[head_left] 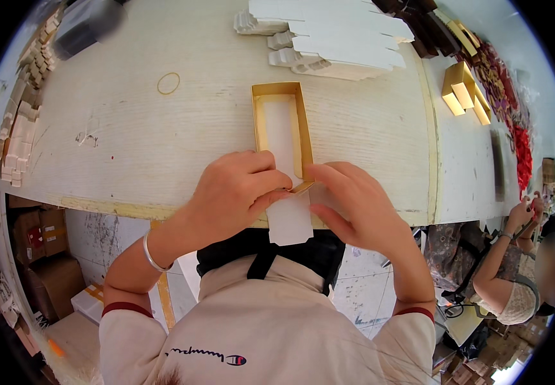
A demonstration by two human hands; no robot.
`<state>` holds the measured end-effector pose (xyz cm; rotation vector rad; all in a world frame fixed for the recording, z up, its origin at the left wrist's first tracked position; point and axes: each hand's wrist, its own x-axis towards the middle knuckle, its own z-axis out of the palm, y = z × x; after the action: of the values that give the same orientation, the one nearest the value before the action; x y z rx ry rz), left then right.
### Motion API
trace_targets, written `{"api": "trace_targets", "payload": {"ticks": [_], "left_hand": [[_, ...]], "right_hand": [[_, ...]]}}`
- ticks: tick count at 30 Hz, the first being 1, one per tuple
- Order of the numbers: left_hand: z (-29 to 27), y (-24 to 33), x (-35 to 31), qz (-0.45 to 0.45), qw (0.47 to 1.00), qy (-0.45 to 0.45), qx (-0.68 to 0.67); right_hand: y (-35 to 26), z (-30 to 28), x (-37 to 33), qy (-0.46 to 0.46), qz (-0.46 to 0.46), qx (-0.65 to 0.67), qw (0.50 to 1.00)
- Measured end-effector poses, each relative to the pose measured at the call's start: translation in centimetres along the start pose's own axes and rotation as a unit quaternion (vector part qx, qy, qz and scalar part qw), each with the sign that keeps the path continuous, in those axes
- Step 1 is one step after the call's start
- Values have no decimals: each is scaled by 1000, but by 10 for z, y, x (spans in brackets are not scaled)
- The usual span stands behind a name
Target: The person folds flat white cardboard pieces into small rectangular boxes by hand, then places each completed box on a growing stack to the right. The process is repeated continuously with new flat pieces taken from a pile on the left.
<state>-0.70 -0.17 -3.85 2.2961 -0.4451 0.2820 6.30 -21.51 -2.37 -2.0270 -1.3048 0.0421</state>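
Observation:
A long, open cardboard box [307,141] with gold walls and a white inside lies on the table in front of me. Its near end has a white flap [290,221] hanging out over the table's front edge. My left hand [242,186] pinches the box's near left corner between thumb and fingers. At the near right corner is my right hand [351,199], thumb and fingers apart, its fingertips touching or very close to the gold wall. Part of the near end is hidden behind my left fingers.
Stacked flat white cardboard pieces [341,38] lie at the back. A rubber band [168,83] is on the table to the left, near piled folded card [21,144]. Gold boxes [460,90] stand at the right, where another person [505,276] works with red material [522,157].

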Motion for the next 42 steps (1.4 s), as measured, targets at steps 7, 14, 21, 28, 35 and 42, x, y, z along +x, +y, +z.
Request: {"api": "trace_targets", "payload": {"ticks": [7, 14, 21, 28, 35, 42], "left_hand": [[-6, 4, -2, 43, 997, -56, -35], [-17, 9, -4, -81, 980, -115, -144], [-13, 7, -7, 52, 992, -59, -95], [-5, 3, -21, -48, 983, -44, -170], [6, 13, -19, -77, 953, 115, -271], [4, 13, -27, 59, 993, 59, 84]], "right_hand": [[-12, 24, -37, 50, -142, -227, 962], [-9, 38, -25, 113, -88, 30, 989], [-11, 33, -14, 79, 11, 183, 980], [-11, 31, -14, 81, 45, 228, 969], [-23, 39, -6, 168, 177, 342, 907], [-27, 38, -6, 111, 68, 4, 991]]}}
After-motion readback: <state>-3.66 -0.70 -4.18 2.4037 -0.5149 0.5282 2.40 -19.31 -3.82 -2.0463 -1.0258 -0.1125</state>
